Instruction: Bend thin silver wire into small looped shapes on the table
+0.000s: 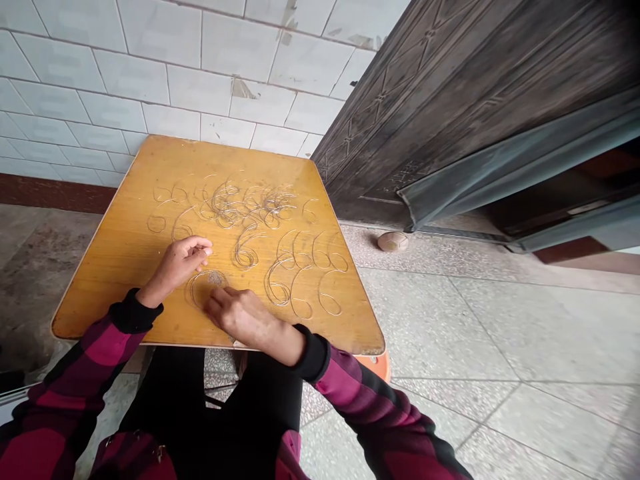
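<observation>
A yellow wooden tabletop (107, 293) lies in front of me, covered with thin, silvery, curling strands, possibly hair or fine wire. A tangled band of them (240, 207) crosses the far half, and looser loops (300, 277) lie at the right. My left hand (180, 261) hovers above the table with its fingertips bunched; any strand between them is too fine to see. My right hand (240, 315) lies low on the table, fingers touching a looped strand (197, 290) beside a small greyish tuft (215, 277). Both sleeves are plum-and-black check with black cuffs.
A white tiled wall (165, 80) rises behind the table, and a dark embossed metal door (450, 113) stands at the right. A small round tan object (393, 241) sits on the speckled stone floor (500, 333). An orange stool rim (375, 365) shows beneath the table's near corner.
</observation>
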`<act>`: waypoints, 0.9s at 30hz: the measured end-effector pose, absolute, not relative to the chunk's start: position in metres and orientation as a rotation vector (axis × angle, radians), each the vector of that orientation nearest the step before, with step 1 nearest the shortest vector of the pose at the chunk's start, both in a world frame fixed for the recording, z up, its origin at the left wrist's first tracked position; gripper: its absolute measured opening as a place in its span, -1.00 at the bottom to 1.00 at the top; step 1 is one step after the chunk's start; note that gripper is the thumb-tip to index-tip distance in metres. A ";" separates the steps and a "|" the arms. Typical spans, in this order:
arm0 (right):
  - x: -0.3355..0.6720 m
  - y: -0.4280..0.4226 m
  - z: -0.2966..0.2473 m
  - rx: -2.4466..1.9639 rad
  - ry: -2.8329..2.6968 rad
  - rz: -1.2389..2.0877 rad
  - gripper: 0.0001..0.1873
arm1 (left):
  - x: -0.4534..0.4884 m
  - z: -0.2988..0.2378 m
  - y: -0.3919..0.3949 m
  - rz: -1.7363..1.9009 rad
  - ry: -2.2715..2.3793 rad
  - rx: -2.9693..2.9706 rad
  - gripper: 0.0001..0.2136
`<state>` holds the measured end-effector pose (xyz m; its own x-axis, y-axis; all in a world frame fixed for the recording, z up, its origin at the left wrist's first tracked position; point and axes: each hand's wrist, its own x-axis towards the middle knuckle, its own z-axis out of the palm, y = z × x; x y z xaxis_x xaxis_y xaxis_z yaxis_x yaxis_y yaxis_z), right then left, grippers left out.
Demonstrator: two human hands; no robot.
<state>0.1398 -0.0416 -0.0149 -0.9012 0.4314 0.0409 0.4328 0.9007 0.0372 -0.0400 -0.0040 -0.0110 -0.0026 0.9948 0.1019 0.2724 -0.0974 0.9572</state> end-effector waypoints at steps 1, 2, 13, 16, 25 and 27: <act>0.134 -0.044 -0.015 -0.701 -3.034 -0.054 -0.81 | -0.040 -0.011 -0.004 1.156 1.378 1.480 -0.81; 0.127 -0.048 -0.015 -0.719 -3.040 -0.044 -0.81 | -0.040 -0.011 -0.003 1.160 1.384 1.476 -0.81; 0.094 -0.060 -0.022 -0.867 -2.983 -0.170 -0.80 | -0.041 -0.012 -0.002 1.179 1.380 1.427 -0.80; 0.103 -0.057 -0.018 -0.841 -2.961 -0.207 -0.81 | -0.042 -0.011 -0.002 1.183 1.381 1.424 -0.80; 0.137 -0.041 -0.017 -1.023 -2.785 0.027 -0.84 | -0.044 -0.009 -0.002 1.186 1.366 1.440 -0.80; 0.146 -0.036 -0.016 -1.039 -2.658 0.206 -0.89 | -0.044 -0.009 -0.002 1.186 1.360 1.447 -0.80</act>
